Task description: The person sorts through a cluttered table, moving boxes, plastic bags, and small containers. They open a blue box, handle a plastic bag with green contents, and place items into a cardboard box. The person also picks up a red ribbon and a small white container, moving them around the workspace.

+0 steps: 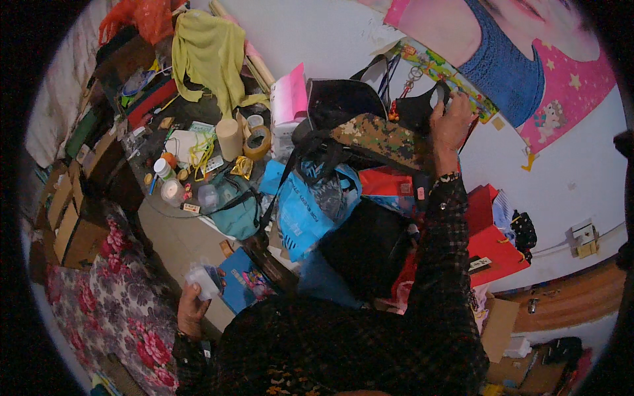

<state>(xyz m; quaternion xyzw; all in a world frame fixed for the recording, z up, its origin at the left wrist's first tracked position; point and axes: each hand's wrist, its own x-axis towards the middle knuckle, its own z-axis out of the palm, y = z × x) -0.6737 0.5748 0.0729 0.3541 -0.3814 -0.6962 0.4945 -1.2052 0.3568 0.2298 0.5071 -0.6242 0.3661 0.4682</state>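
Observation:
My left hand [192, 308] grips a small translucent white plastic item [203, 281] at the lower left, above the floor and beside a blue box [245, 277]. My right arm reaches up to the wall, where my right hand [453, 116] has its fingers on the top edge of a black bag [415, 106]; whether they grip it is hard to tell. Left of that hand lies a camouflage cloth item [381, 136]. Keys on a ring [413, 76] hang just above the black bag. A blue plastic bag [304, 213] lies below, next to a dark bag [366, 247].
A cluttered table holds a roll of packing tape [257, 142], a beige cylinder [229, 138], a white bottle [162, 168] and a teal pouch [235, 208]. A yellow cloth [210, 54] hangs behind. Red paper bags [490, 247] stand at right, a flowered cover [109, 307] at lower left.

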